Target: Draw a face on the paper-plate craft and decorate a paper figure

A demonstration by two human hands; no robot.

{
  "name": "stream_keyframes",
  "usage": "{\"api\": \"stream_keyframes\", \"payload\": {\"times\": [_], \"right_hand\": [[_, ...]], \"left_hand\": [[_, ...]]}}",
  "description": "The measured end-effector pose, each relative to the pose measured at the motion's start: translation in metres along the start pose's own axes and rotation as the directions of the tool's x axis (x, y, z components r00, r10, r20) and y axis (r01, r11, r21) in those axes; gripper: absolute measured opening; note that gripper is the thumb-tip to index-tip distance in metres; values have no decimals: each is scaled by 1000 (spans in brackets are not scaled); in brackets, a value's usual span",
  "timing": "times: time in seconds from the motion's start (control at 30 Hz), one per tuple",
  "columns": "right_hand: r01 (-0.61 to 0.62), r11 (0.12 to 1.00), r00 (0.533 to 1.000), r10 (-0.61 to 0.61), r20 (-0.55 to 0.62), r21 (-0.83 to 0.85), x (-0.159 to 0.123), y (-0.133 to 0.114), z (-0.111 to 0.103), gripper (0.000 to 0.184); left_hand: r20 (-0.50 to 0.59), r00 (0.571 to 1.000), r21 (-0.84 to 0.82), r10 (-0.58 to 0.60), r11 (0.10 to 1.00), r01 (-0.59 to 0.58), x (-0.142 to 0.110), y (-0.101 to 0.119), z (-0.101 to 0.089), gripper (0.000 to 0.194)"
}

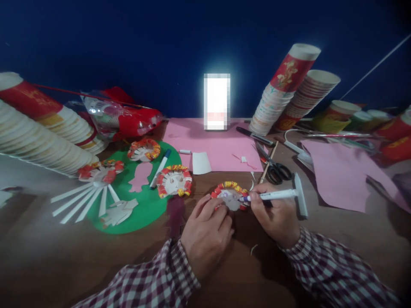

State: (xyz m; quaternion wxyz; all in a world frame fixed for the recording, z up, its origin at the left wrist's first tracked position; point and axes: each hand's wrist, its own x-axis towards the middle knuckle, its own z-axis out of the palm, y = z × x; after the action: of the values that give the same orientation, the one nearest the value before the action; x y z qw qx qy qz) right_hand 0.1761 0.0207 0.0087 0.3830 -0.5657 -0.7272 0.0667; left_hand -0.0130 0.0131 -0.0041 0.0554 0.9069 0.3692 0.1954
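A single head-worn camera looks forward and down across a brown tabletop (231,273). Nearest the lens, checked sleeves (144,278) enter at the bottom edge; the left hand (208,237) and right hand (276,216) sit a little farther in, lower centre. The dark blue backdrop (128,42) fills the top. Wide-angle stretch leans paper-cup stacks (272,102) outward at both sides.

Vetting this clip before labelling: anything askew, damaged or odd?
The bright rectangle at the back is pixelated, hiding its content. The nearest cup stack right of it leans sharply, possibly just lens distortion. No spill visible.
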Motion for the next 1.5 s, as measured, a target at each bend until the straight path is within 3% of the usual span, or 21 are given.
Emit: {"api": "stream_keyframes", "payload": {"times": [0.23, 0.4, 0.7, 1.5], "right_hand": [[-6, 1000, 1000, 6, 11, -4, 0, -1, -1, 11], [-21, 994, 999, 25, -37, 106, -5, 0, -1, 6], [8, 981, 993, -31, 118, 193, -2, -4, 7, 7], [13, 979, 981, -53, 186, 205, -3, -4, 8, 7]], "left_hand": [[-18, 1000, 7, 5, 1000, -5, 0, 0, 2, 19], [-43, 999, 21, 19, 1000, -18, 0, -1, 2, 22], [-30, 999, 39, 13, 999, -12, -2, 0, 7, 24], [6, 1000, 38, -2, 999, 1, 3, 4, -7, 12]]}}
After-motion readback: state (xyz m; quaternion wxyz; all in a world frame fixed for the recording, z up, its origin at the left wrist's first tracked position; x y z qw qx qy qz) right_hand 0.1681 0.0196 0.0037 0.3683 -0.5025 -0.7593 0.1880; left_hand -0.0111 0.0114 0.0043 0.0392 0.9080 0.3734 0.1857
